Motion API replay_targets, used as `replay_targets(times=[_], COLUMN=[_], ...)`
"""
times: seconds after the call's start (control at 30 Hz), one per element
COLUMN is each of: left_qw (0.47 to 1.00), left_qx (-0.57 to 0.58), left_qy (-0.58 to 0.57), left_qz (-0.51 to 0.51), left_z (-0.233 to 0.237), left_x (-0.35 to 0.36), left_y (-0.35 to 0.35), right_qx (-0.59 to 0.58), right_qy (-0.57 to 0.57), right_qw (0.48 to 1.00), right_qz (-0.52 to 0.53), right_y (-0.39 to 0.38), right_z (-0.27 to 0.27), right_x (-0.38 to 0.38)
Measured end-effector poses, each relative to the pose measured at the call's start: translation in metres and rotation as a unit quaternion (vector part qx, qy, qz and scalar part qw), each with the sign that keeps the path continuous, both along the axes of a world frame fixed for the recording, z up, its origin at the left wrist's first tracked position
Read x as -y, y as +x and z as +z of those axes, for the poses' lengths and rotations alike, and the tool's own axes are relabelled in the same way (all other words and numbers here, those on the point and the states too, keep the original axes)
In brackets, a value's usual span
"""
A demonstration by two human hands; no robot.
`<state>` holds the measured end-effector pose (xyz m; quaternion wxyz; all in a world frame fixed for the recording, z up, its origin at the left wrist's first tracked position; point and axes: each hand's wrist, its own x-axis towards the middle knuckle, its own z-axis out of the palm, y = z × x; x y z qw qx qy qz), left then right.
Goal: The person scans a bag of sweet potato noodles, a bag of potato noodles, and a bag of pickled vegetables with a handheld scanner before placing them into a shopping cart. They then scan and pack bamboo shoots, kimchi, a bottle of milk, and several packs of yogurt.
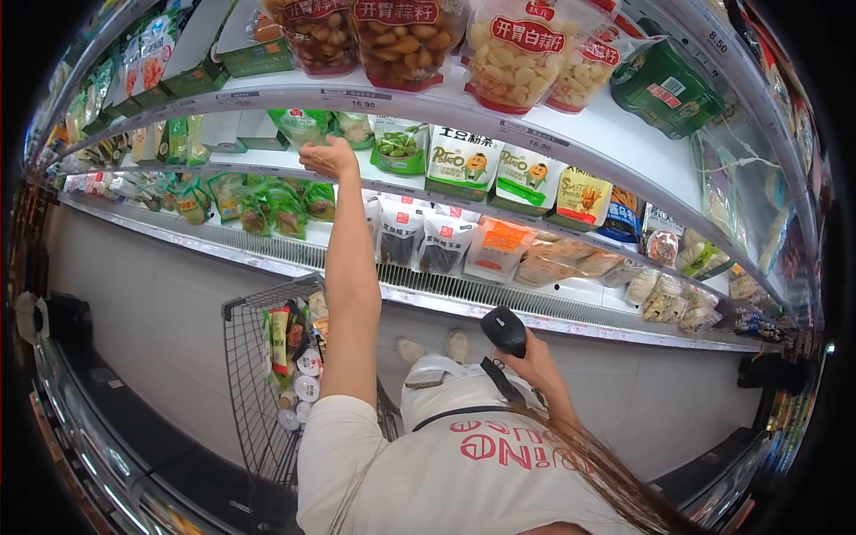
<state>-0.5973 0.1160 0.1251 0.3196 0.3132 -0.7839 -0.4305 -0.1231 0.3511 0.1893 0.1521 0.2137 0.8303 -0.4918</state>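
My left hand [330, 159] reaches out to the middle shelf, its fingers closed on the lower edge of a green and clear food bag [301, 123]. Another green bag [354, 129] stands just right of it, beside a green pouch [399, 144] with a picture of green beans. Down near my body, my right hand [538, 364] is wrapped around a black handheld barcode scanner [505, 332]. The scanner's head points up toward the shelf, and its handle is partly hidden by my fingers.
A wire shopping cart [234, 357] with jars and packets stands at my left. Above, a shelf edge [392, 105] juts out under large garlic bags [517, 58]. Potato boxes [464, 160] line the middle shelf; dark corn packs [443, 241] stand below.
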Motion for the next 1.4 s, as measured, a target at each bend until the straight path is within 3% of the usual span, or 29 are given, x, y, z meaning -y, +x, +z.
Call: replay_targets(times=[0.07,0.13,0.3,0.33,0.47,0.5,0.6,0.67,0.83,0.97,1.07,1.17,1.27,1.4], left_qw=[0.999,0.999,0.956,0.941,0.904,0.914,0.89,0.862,0.759,0.667,0.443,0.35,0.34,0.31], left_qx=[-0.008,-0.009,-0.101,-0.105,0.065,0.08,0.002,-0.047,-0.192,-0.288,-0.339,-0.352,-0.316,-0.33], left_qy=[-0.019,0.032,0.197,0.222,0.202,0.178,0.21,0.292,0.447,0.529,0.587,0.702,0.719,0.741], left_qz=[0.041,0.043,-0.191,-0.232,-0.371,-0.356,-0.404,-0.411,-0.434,-0.438,-0.587,-0.51,-0.517,-0.495], left_z=[-0.002,0.006,-0.013,-0.006,-0.009,0.0,-0.007,-0.003,-0.004,0.032,0.061,0.069,0.081,0.093], left_x=[0.032,0.059,0.145,0.147,0.186,0.178,0.177,0.168,0.165,0.152,0.114,0.079,0.058,0.039], left_y=[-0.022,-0.043,-0.104,-0.103,-0.105,-0.089,-0.064,-0.034,0.032,0.098,0.141,0.187,0.231,0.28], right_qx=[-0.003,-0.026,-0.021,-0.019,-0.007,0.0,-0.001,-0.002,-0.018,-0.038,-0.101,-0.117,-0.199,-0.193], right_qy=[-0.006,-0.003,0.005,0.008,0.006,0.006,0.003,-0.004,0.0,-0.006,-0.044,-0.096,-0.149,-0.169], right_qw=[1.0,1.0,1.0,1.0,1.0,1.0,1.0,0.999,0.999,0.996,0.988,0.98,0.961,0.951], right_qz=[-0.007,-0.012,-0.008,-0.007,-0.007,-0.001,0.02,0.031,0.042,0.078,0.105,0.128,0.122,0.171], right_y=[0.001,0.001,0.002,0.001,-0.005,-0.006,-0.013,-0.017,-0.019,-0.03,-0.045,-0.06,-0.067,-0.069], right_z=[0.0,0.001,-0.001,-0.002,0.006,0.007,0.011,0.014,0.01,0.019,0.037,0.066,0.069,0.089], right_x=[0.001,0.003,0.003,0.003,0.007,0.008,0.013,0.015,0.013,0.013,0.019,0.031,0.04,0.04])
